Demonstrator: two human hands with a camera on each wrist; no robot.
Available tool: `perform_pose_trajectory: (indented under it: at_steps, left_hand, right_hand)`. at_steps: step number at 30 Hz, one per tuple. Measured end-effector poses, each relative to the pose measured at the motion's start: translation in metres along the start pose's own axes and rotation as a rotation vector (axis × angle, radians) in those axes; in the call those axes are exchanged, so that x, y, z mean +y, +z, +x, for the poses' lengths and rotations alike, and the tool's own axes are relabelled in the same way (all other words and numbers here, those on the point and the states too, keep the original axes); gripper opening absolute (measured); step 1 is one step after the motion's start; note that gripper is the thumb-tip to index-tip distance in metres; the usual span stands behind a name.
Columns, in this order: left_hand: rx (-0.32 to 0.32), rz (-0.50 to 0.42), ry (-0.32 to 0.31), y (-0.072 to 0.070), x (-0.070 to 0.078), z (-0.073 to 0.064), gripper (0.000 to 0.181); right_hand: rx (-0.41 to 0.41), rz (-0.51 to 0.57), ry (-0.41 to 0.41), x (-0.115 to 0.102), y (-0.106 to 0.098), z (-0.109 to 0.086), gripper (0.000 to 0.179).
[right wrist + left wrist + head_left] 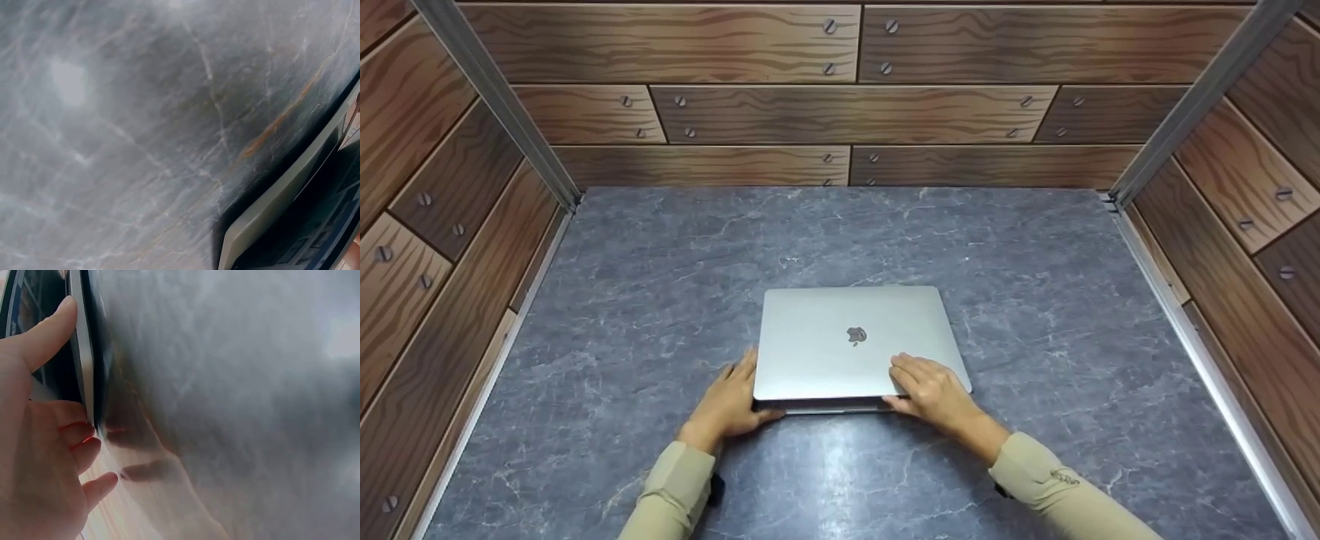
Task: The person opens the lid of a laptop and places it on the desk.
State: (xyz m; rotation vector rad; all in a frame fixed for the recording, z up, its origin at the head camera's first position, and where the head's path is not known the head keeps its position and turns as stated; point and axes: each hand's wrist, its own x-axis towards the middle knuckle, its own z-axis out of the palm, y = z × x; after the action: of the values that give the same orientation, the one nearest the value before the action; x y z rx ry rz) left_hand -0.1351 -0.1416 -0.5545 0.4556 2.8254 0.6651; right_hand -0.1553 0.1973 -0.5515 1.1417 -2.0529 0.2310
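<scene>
A silver laptop lies on the dark marbled tabletop, its lid raised slightly along the near edge. My left hand holds the base at the near left corner, fingers along the left side and thumb at the front. In the left wrist view, that thumb presses on the base's edge. My right hand pinches the lid near its right front corner, fingers on top and thumb under the rim. The right wrist view shows the gap above the base, with the keyboard dimly inside.
Wood-patterned panels stand behind the table and along both sides. Metal posts rise at the back corners. The grey marbled tabletop surrounds the laptop.
</scene>
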Motion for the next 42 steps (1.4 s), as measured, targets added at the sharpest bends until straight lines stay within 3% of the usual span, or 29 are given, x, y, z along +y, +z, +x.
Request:
perform_pose_trajectory:
  at_steps: [12,18,24,42]
  left_hand:
    - [0.007,-0.022,-0.014,0.003,0.002,-0.003,0.092]
    - [0.013,-0.078,-0.042,0.003,0.004,-0.002,0.097]
    - [0.022,-0.071,-0.052,0.004,0.006,-0.003,0.098]
    - [0.019,-0.045,-0.010,0.003,0.006,-0.003,0.096]
  right_hand:
    - [0.019,0.017,0.041,-0.002,-0.004,0.004,0.048]
    - [0.034,0.025,0.050,-0.001,-0.006,0.007,0.041]
    - [0.034,0.006,0.063,-0.002,-0.009,0.009,0.038]
    - [0.081,-0.035,0.100,0.002,-0.017,0.020,0.038]
